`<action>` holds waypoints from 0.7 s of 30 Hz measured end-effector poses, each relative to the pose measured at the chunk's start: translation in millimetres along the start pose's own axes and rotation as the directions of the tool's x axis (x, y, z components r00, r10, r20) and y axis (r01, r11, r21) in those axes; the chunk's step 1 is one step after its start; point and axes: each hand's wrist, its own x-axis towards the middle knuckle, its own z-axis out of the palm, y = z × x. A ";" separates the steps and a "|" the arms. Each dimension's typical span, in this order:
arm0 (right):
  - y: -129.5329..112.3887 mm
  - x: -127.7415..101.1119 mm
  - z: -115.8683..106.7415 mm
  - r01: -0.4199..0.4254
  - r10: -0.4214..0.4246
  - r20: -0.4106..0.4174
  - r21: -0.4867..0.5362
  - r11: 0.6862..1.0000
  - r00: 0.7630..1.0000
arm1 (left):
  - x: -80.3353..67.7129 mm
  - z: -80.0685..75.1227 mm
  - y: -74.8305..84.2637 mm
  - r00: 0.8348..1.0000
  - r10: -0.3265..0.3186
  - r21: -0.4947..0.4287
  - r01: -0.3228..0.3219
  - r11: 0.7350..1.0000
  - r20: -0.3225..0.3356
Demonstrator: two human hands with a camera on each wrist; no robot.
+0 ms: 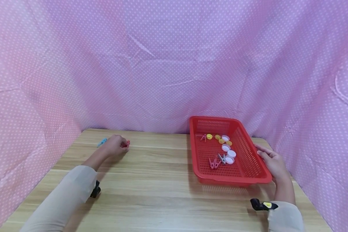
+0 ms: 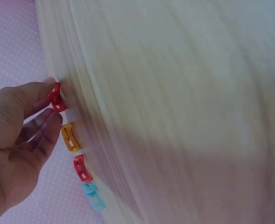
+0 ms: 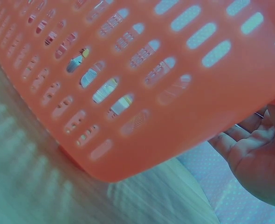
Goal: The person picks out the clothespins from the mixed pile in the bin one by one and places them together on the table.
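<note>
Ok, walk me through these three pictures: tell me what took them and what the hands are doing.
No machine here: a person works with bare hands, wearing three cameras. The wide picture comes from the head, looking down at a light wooden table walled in pink dotted cloth. The left hand, seen close up by its wrist camera, pinches a small red plastic clip at the table's far edge; an orange, another red and a blue clip sit in a row beside it. The right hand rests open against the side of a red perforated plastic basket, which fills its wrist camera's picture. Inside lie bottle caps and clothes pegs.
</note>
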 end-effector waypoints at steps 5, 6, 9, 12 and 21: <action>-0.1 1.2 0.4 -0.006 0.006 -0.003 0.016 1.000 1.000 | -0.4 -1.0 0.2 1.000 -0.010 0.001 0.010 1.000 0.007; 0.0 1.5 0.4 -0.005 0.005 -0.005 0.015 1.000 1.000 | -0.5 -1.4 0.1 1.000 -0.008 0.002 0.008 1.000 0.010; 0.4 2.1 0.2 0.004 -0.004 -0.006 0.006 1.000 1.000 | -0.6 -1.9 -0.1 1.000 -0.007 0.011 0.006 1.000 0.013; 1.1 1.8 0.3 0.012 -0.012 -0.001 -0.005 1.000 1.000 | -0.3 -3.3 -0.4 1.000 0.004 0.010 -0.004 1.000 0.016; 1.7 -0.6 0.3 0.002 -0.002 -0.002 -0.028 1.000 1.000 | 17.9 -17.5 17.3 0.997 0.072 -0.036 -0.073 0.997 -0.012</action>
